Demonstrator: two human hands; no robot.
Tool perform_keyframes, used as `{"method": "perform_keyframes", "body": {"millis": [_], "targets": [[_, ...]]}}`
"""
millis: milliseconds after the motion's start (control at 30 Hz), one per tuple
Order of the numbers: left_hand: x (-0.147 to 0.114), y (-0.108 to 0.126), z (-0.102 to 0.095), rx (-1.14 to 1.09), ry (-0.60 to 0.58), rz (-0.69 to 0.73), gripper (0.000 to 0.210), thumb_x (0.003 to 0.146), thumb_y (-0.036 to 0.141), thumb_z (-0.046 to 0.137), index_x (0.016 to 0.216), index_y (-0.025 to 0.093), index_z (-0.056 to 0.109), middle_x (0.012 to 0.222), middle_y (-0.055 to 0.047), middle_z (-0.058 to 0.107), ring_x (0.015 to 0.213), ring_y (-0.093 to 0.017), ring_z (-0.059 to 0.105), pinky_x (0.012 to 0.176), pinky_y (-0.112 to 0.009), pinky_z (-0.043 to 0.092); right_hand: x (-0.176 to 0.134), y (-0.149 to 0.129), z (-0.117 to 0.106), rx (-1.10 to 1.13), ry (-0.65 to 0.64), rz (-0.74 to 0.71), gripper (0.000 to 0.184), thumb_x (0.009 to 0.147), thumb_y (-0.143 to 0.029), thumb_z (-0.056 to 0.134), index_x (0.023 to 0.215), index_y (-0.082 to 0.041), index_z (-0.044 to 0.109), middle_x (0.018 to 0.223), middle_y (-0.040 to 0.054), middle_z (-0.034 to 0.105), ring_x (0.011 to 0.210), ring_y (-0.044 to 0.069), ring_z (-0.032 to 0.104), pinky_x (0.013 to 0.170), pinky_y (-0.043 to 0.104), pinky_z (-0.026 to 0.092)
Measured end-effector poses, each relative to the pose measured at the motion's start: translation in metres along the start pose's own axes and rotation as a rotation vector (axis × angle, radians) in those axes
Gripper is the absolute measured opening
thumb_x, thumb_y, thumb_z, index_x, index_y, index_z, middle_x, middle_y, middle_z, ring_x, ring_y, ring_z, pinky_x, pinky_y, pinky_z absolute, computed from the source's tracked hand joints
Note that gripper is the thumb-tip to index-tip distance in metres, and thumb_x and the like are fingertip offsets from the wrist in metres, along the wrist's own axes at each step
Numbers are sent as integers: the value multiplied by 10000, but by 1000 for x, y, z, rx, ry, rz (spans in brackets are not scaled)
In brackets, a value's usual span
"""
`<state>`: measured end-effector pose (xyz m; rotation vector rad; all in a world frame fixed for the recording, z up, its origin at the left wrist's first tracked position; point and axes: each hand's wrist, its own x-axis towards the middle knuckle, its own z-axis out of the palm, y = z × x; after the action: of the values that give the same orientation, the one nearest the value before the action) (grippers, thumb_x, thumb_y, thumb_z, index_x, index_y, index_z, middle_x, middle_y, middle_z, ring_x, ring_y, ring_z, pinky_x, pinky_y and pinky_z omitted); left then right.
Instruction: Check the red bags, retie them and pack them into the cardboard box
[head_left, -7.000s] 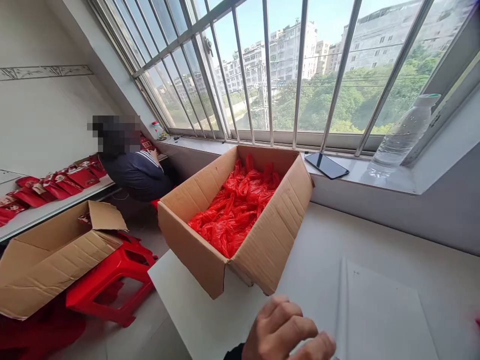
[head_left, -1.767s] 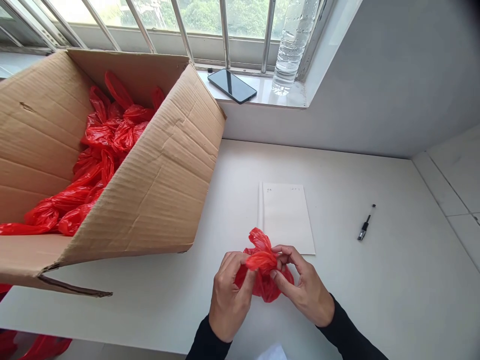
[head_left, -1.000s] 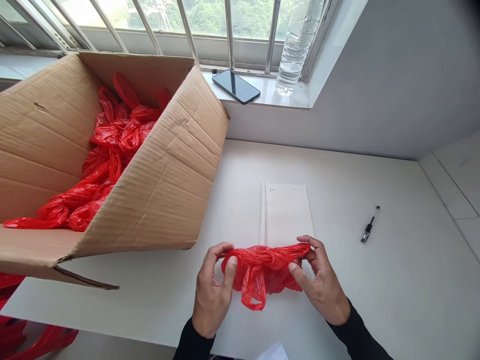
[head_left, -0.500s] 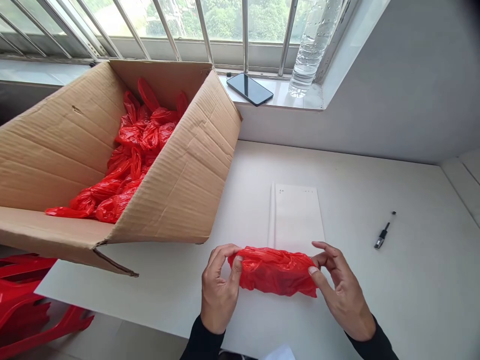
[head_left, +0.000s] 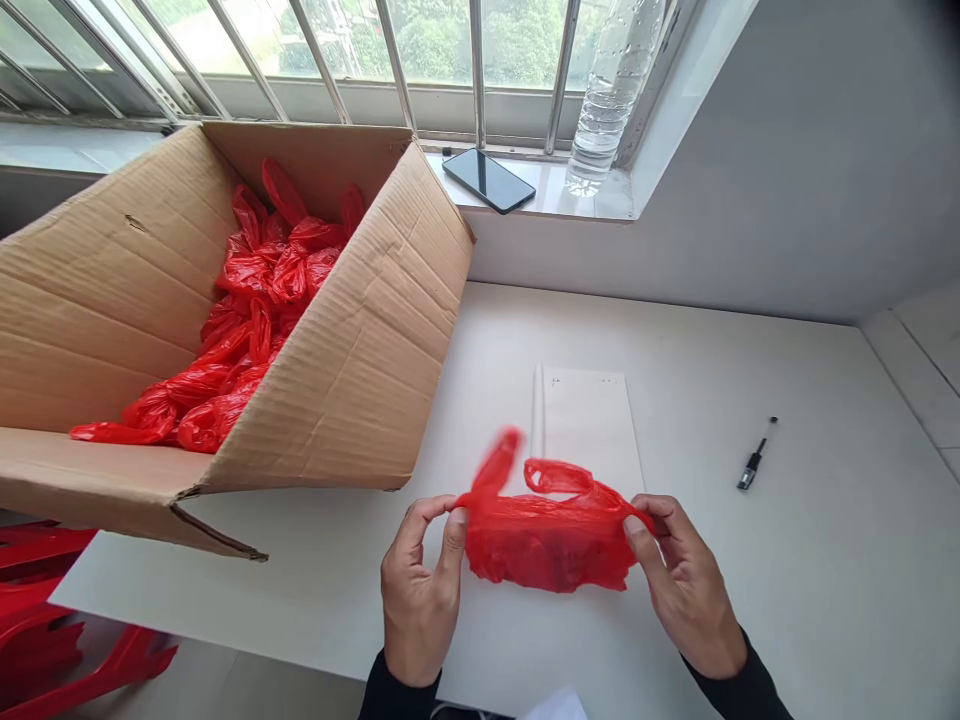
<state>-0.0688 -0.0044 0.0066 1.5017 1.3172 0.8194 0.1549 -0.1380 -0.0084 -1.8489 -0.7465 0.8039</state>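
A red plastic bag lies stretched sideways between my hands at the front of the white table. Its two loop handles stand up on the far side; the left one is blurred. My left hand pinches the bag's upper left corner between thumb and fingers. At the upper right corner, my right hand grips it the same way. Darker shapes show faintly through the plastic, too unclear to name. Just beyond the bag lies a white sheet or booklet, its near end hidden behind the red plastic.
An open cardboard box with several knotted red bags stands at the left. A black pen-like tool lies on the table at the right. The windowsill holds a phone and a water bottle. Red plastic stools stand lower left.
The bag's handles have come up from its far edge. My hands have moved slightly apart and now pinch its upper corners. The view has shifted a little.
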Motion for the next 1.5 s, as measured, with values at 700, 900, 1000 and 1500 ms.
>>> {"method": "perform_keyframes", "body": {"millis": [700, 900, 1000, 1500], "targets": [[-16, 37, -8, -33, 3, 84, 91, 900, 324, 646, 884, 250, 696, 694, 29, 613, 611, -134, 578, 587, -245, 488, -9, -82, 9, -617, -196, -822, 282, 931, -96, 536, 1173, -218, 615, 1037, 70, 668, 984, 246, 610, 1020, 490, 441], [-15, 48, -8, -158, -56, -80, 258, 883, 427, 654, 997, 202, 711, 878, -54, 718, 749, -200, 682, 609, -269, 563, -14, -85, 7, -701, -90, -799, 204, 964, -95, 492, 1050, -171, 661, 940, 70, 645, 892, 236, 580, 924, 472, 450], [-17, 51, -3, -98, -75, -73, 384, 870, 407, 686, 1221, 275, 606, 1148, -59, 673, 969, -217, 671, 672, -264, 594, -15, -85, 8, -733, -72, -765, 224, 950, -45, 477, 946, -161, 668, 937, 70, 632, 910, 239, 568, 901, 448, 429], [-20, 55, 4, -100, -169, -19, 174, 917, 341, 643, 1025, 264, 755, 876, -11, 734, 755, -155, 681, 686, -219, 558, -12, -79, -7, -1097, -204, -699, 394, 978, -127, 360, 1318, -132, 559, 887, 70, 691, 703, 237, 638, 671, 408, 522]]}}
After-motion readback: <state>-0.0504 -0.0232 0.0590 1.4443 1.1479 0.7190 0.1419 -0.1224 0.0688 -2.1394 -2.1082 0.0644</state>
